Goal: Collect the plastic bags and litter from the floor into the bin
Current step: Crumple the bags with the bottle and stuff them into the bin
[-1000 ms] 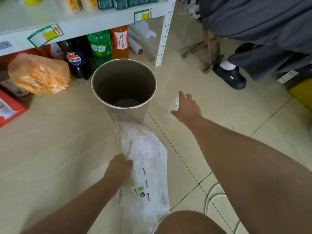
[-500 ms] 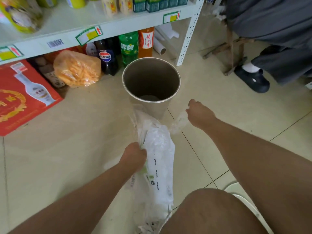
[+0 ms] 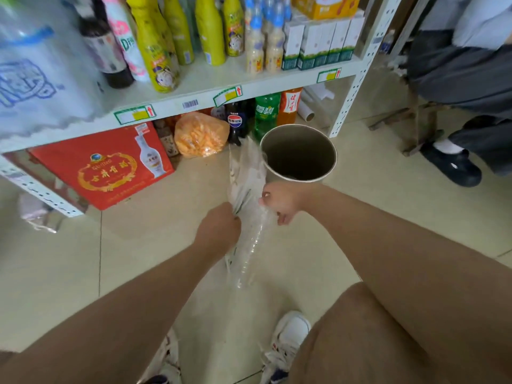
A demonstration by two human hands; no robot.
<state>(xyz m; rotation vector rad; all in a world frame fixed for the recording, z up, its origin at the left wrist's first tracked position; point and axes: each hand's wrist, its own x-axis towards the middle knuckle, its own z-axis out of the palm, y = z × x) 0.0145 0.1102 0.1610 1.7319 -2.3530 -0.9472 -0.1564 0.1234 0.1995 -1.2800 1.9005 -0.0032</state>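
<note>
Now, near us: our white shoes (image 3: 288, 339) stand on bare tile, and we see no litter lying right by them.
Change: a second ago the plastic bags (image 3: 246, 206) lay flat on the floor before the bin; now we hold them lifted clear of the tile, the loose tail hanging down toward our feet.
Left hand (image 3: 219, 231): fingers closed on the middle of the bundle, gripping the printed white sheets.
Right hand (image 3: 281, 202): fingers curled shut on crinkled clear plastic just beside the bundle; a second ago it reached out to the right over the tile for that small scrap.
Bags' place: gathered upright between our two hands, their top edge just beside the bin's left rim, not yet inside.
Bin (image 3: 329, 151): upright, open, and we judge it nearly empty, with room for everything.
Meaning: we judge the collecting done for these pieces; they still have to go over the rim.
Farther off: a shelf (image 3: 194, 91) of bottles, and by its near foot something pale and crumpled (image 3: 38, 214) that may be more litter; we cannot tell.
</note>
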